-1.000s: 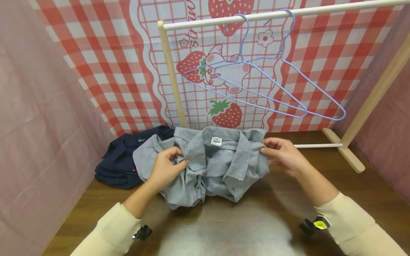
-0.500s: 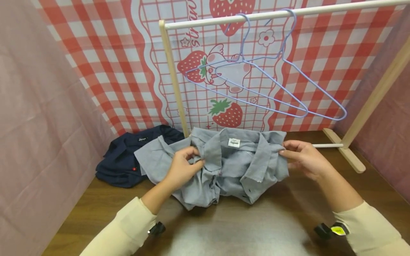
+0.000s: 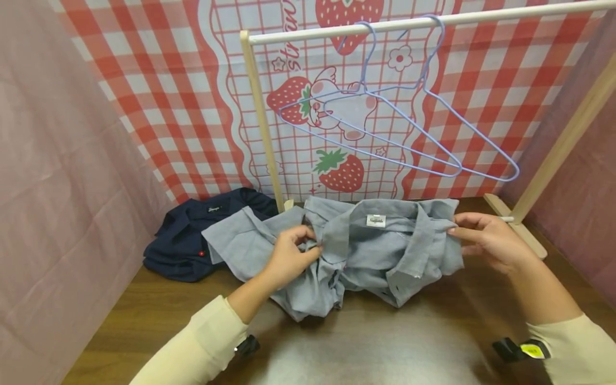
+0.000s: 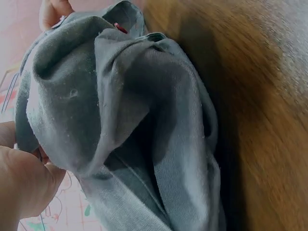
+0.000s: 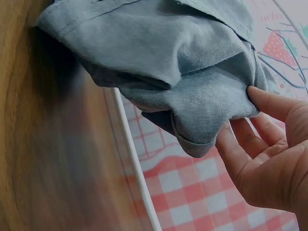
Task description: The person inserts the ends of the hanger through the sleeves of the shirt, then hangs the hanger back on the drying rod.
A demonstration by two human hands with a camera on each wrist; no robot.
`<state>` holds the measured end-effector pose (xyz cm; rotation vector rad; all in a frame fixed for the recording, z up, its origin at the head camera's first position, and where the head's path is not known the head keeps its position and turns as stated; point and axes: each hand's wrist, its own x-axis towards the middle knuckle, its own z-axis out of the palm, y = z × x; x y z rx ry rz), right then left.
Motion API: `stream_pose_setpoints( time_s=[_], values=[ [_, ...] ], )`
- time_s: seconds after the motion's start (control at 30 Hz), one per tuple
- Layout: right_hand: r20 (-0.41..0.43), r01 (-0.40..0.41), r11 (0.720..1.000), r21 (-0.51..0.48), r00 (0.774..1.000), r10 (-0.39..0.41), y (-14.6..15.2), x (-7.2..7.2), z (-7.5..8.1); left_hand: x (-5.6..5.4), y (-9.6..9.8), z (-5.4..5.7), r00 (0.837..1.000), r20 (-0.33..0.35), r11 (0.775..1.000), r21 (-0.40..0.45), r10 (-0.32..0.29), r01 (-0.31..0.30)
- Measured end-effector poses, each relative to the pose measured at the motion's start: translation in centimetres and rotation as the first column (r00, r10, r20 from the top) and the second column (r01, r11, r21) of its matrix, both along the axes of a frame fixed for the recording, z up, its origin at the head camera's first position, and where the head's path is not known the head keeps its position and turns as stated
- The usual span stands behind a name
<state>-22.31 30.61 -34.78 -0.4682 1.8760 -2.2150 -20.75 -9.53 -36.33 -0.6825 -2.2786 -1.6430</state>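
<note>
A grey-blue collared shirt [image 3: 375,256] is held up between both hands, its collar at the top with a white label [image 3: 376,220] inside. My left hand [image 3: 292,255] pinches the cloth beside the collar on the left. On the right, my right hand [image 3: 495,241] pinches the other shoulder between thumb and fingers, as the right wrist view shows with its fingers [image 5: 231,149] under the fabric. Folds of the shirt [image 4: 159,120] fill the left wrist view, and one sleeve trails to the left. The front hangs partly apart.
Two lilac wire hangers [image 3: 409,128] hang from the white rail [image 3: 308,35] of a wooden rack behind the shirt. A navy folded garment [image 3: 183,248] lies at the back left of the brown table [image 3: 159,321]. Pink cloth walls [image 3: 62,187] enclose both sides.
Both hands have moved to the right, carrying the grey-blue shirt with them. More of the navy garment and the trailing sleeve now shows. The hangers have stayed in place.
</note>
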Motion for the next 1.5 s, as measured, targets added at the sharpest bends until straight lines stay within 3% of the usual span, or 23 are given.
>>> stream_pose_setpoints(
  time_s=[0.2, 0.4, 0.57, 0.8, 1.0, 1.07, 1.17, 1.27, 1.37, 1.43, 1.5],
  values=[
    [-0.025, 0.029, 0.988, 0.149, 0.999, -0.025, 0.5, 0.3, -0.2, 0.0, -1.9, 0.0, 0.997, 0.044, 0.996, -0.056, 0.070, -0.067],
    [-0.051, 0.076, 0.937, 0.341, 0.997, -0.063, -0.5, -0.2, -0.5, -0.6, -3.9, -0.1, 0.989, 0.081, 0.989, -0.096, 0.122, -0.114],
    [-0.062, 0.121, 0.874, 0.471, 0.993, -0.104, -2.1, -1.3, -1.5, -1.3, -4.8, -0.8, 0.979, 0.128, 0.984, -0.110, 0.157, -0.143],
    [-0.197, 0.201, 0.730, 0.653, 0.976, -0.093, -4.2, -3.2, -3.0, -2.2, -5.2, -1.6, 0.925, 0.269, 0.952, -0.223, 0.268, -0.211],
    [-0.238, 0.213, 0.679, 0.703, 0.970, -0.058, -4.4, -3.6, -3.0, -2.9, -5.1, -1.1, 0.918, 0.287, 0.932, -0.315, 0.275, -0.181],
    [-0.273, 0.241, 0.640, 0.730, 0.961, -0.050, -4.5, -3.5, -2.8, -2.9, -5.2, -0.7, 0.918, 0.290, 0.925, -0.343, 0.271, -0.165],
    [-0.382, 0.337, 0.537, 0.774, 0.924, -0.029, -4.9, -3.0, -2.0, -2.6, -5.3, 0.3, 0.933, 0.213, 0.887, -0.425, 0.289, -0.178],
    [-0.511, 0.462, 0.429, 0.777, 0.859, 0.000, -5.9, -2.1, -0.8, -1.8, -5.0, 1.6, 0.947, 0.040, 0.809, -0.531, 0.319, -0.251],
    [-0.606, 0.551, 0.374, 0.746, 0.795, 0.039, -7.5, -1.3, 0.3, -1.2, -4.2, 2.9, 0.941, -0.138, 0.745, -0.581, 0.308, -0.329],
    [-0.637, 0.580, 0.353, 0.734, 0.768, 0.063, -8.5, -0.8, 0.8, -1.0, -3.3, 3.4, 0.940, -0.203, 0.733, -0.588, 0.275, -0.341],
    [-0.642, 0.584, 0.336, 0.738, 0.761, 0.088, -9.6, -0.4, 1.2, -1.1, -2.5, 3.8, 0.947, -0.228, 0.735, -0.598, 0.228, -0.321]
  ],
)
